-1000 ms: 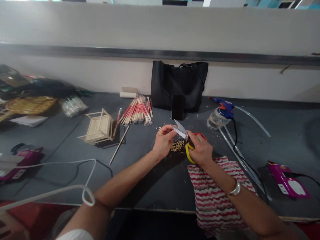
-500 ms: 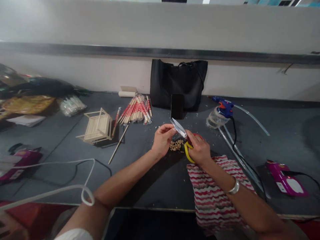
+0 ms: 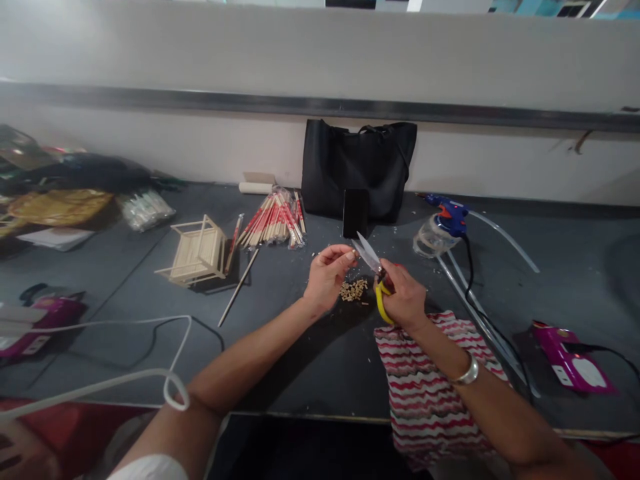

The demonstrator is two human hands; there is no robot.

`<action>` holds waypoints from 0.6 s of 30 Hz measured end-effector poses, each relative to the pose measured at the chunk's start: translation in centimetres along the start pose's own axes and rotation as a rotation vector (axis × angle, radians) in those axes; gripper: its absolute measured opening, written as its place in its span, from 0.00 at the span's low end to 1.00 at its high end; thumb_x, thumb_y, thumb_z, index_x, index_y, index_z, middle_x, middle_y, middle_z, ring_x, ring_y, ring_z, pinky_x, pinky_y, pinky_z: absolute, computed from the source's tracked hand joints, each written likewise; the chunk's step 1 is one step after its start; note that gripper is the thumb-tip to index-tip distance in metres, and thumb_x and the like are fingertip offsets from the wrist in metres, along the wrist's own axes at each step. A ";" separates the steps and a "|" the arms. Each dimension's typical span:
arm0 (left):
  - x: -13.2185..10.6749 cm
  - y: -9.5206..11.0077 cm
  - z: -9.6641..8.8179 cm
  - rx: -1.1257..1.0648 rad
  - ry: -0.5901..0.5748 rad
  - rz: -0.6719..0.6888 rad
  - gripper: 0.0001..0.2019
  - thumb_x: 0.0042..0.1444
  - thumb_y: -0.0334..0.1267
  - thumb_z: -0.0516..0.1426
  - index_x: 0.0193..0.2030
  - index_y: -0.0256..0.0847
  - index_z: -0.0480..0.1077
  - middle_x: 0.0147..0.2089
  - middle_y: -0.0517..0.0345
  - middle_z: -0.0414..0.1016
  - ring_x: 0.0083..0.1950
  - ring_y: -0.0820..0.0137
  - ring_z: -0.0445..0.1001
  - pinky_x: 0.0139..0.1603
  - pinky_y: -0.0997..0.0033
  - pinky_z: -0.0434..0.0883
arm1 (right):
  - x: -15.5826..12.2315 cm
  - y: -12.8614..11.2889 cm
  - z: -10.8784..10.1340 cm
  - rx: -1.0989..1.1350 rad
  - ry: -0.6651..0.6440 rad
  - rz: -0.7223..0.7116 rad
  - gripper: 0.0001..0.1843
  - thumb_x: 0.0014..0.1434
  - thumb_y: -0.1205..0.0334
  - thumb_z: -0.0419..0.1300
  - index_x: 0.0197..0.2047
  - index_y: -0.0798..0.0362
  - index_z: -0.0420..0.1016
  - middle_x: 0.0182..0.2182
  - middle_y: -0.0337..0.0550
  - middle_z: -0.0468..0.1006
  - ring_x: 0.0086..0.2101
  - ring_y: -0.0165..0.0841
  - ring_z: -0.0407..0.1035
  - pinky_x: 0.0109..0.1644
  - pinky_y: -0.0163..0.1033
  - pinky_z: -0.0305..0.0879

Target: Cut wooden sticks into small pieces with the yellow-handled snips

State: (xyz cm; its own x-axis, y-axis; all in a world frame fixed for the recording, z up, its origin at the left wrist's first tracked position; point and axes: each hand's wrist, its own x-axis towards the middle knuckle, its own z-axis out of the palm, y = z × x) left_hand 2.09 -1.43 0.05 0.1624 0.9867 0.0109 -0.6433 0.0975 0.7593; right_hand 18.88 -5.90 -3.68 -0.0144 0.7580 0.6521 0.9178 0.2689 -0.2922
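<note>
My right hand (image 3: 403, 300) is closed on the yellow and red handles of a pair of scissors (image 3: 373, 263), whose silver blades point up and left. My left hand (image 3: 327, 277) pinches something small right at the blade tips; what it holds is too small to make out. Below and between the hands lies a little heap of short cut wooden bits (image 3: 353, 289) on the dark table (image 3: 280, 347). My right forearm rests on a red and white striped cloth (image 3: 425, 390).
A black bag (image 3: 357, 163) and a dark phone (image 3: 355, 213) stand behind the hands. Left lie wrapped chopsticks (image 3: 273, 223), a loose stick (image 3: 239, 287) and a small wooden frame model (image 3: 196, 253). A blue glue gun (image 3: 450, 215) with glue sticks and cord sits right.
The scissors have tilted more upright and their blades have drawn closer together. My left hand's pinch stays at the blade tips. The view has shifted slightly.
</note>
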 end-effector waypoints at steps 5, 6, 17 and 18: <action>1.2 0.7 -1.0 0.161 0.058 0.063 0.04 0.45 0.33 0.67 0.29 0.41 0.76 0.30 0.61 0.78 0.31 0.75 0.72 0.38 0.73 0.71 | 0.1 0.0 0.2 0.069 -0.013 0.073 0.20 0.58 0.61 0.55 0.51 0.53 0.79 0.28 0.42 0.78 0.28 0.34 0.71 0.35 0.37 0.71; 1.6 0.9 -1.5 0.257 0.071 0.082 0.04 0.45 0.32 0.66 0.28 0.41 0.76 0.29 0.61 0.77 0.30 0.75 0.71 0.36 0.73 0.70 | 0.2 0.2 0.3 0.087 -0.003 0.095 0.20 0.58 0.60 0.54 0.51 0.53 0.79 0.28 0.42 0.78 0.27 0.34 0.71 0.35 0.37 0.71; 3.5 1.7 -5.0 1.776 -0.148 0.225 0.09 0.52 0.26 0.55 0.34 0.38 0.77 0.37 0.48 0.79 0.43 0.59 0.74 0.47 0.61 0.70 | 0.8 1.0 0.4 0.136 -0.054 0.220 0.20 0.55 0.58 0.56 0.49 0.52 0.79 0.29 0.40 0.80 0.26 0.33 0.71 0.35 0.37 0.70; 3.3 1.8 -4.8 1.873 -0.187 0.234 0.10 0.53 0.27 0.54 0.36 0.37 0.77 0.39 0.45 0.79 0.44 0.57 0.74 0.48 0.59 0.70 | 0.8 0.9 0.4 0.140 -0.050 0.219 0.20 0.55 0.57 0.56 0.49 0.53 0.79 0.29 0.41 0.80 0.26 0.33 0.71 0.35 0.37 0.70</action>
State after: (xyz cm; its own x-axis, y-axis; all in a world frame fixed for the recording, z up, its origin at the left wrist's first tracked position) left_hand -2.07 2.59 -1.68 0.3546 0.9200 0.1671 0.8459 -0.3917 0.3619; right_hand 19.55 -4.79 -3.72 0.1554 0.8348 0.5281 0.8377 0.1720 -0.5184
